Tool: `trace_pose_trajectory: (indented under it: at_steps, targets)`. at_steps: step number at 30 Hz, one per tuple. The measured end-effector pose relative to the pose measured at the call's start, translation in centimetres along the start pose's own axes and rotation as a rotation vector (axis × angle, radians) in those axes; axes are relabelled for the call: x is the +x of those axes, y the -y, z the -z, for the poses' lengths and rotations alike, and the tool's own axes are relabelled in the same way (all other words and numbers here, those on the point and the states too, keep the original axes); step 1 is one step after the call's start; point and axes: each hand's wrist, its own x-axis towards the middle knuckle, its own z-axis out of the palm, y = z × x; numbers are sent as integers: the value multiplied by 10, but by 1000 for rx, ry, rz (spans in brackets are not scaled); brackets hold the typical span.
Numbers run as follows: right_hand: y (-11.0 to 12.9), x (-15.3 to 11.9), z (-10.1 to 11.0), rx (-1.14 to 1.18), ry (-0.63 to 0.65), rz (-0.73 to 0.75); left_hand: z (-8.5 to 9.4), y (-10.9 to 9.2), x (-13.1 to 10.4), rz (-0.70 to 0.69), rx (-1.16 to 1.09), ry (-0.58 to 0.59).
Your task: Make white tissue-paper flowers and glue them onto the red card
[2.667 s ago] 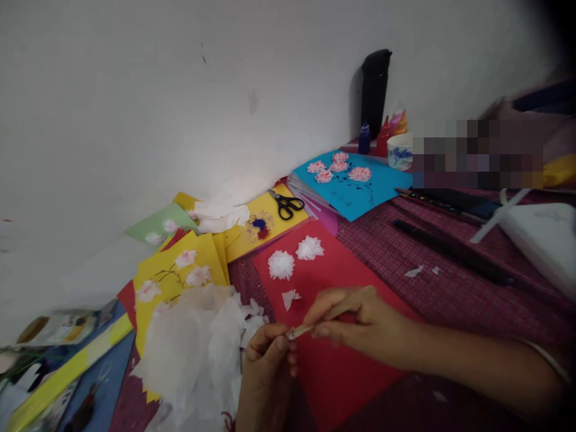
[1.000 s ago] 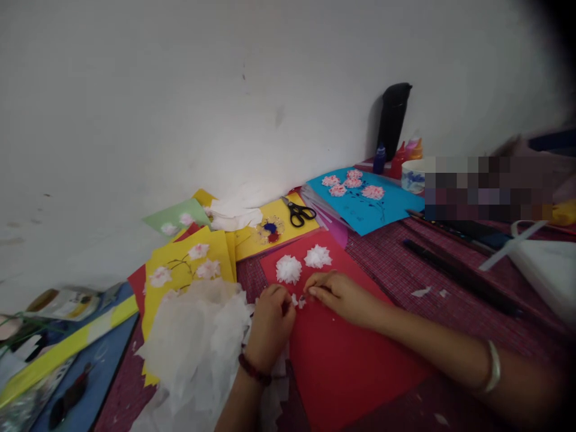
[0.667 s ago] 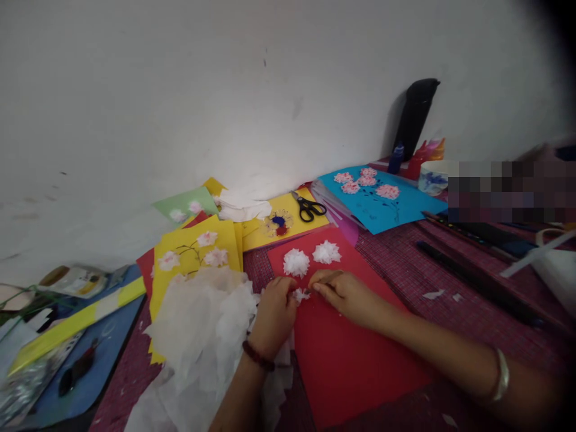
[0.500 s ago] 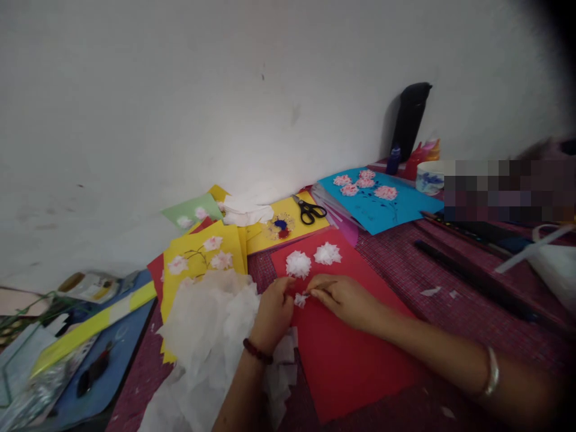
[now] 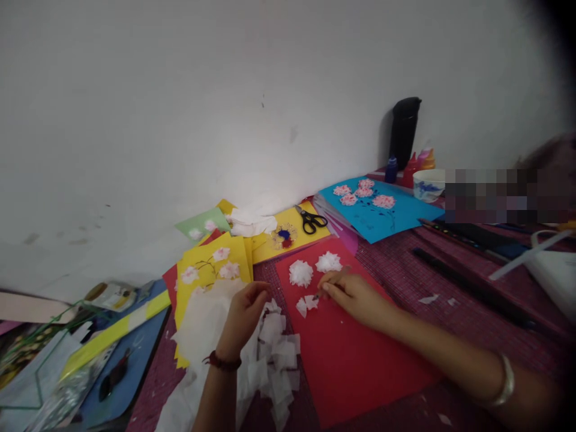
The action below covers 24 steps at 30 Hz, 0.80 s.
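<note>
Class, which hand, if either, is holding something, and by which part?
The right hand seems to pinch a slim tool near its tip, beside small white pieces; its kind is unclear. Nothing shows held in the left hand.

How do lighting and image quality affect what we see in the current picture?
Head view: dim overall, with the wall brightest low down, above the papers; a soft shadow left of the upright black case; darkness filling the upper right corner; pixelation beside the bowl; fine detail at the right hand's fingertips too soft to read.
</note>
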Motion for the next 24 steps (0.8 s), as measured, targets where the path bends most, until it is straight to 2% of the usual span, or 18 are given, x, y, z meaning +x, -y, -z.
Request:
trace_pose_trajectory:
  at_steps: [5,9,17,21,24]
  targets:
    - [1,1,-10,-20,23,-4,-25,-8,-2,-45,33,68]
    - [0,2,-14,-36,46,-7,-39,-4,-5,-65,54,131]
    - [-3,3,-19,-68,123,-18,-49,12,-8,-119,82,181]
    - [0,1,-22,-94,123,-21,-53,8,-7,-206,98,188]
    - [4,0,-21,-100,130,0,-59,0,-6,-276,109,147]
